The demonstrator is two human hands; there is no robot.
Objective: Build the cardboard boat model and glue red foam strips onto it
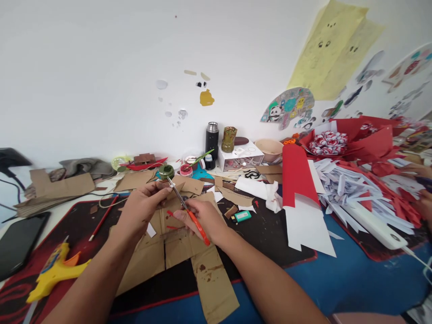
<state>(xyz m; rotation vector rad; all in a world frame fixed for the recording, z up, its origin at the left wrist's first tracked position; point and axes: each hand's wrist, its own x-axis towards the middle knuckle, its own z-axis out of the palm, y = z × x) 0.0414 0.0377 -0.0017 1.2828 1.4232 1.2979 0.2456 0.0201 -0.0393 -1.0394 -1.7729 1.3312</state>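
Orange-handled pliers or a similar long-nosed tool (196,222) are held in my right hand (202,218), its metal tip pointing up and away toward my left hand. The fingers of my left hand (143,204) are pinched together beside that tip, and what they hold is too small to name. Both hands are over brown cardboard pieces (145,267) on a dark mat with a red edge (259,245). Just beyond the tool's tip stands a small green jar (166,171), with a red-rimmed pot (186,170) to its right.
A yellow glue gun (50,279), a red pencil (104,218) and a black phone (23,243) lie at left. Behind stands a black flask (212,139). Red paper (299,171), white paper strips (351,191) and another person's hand (423,202) are at right.
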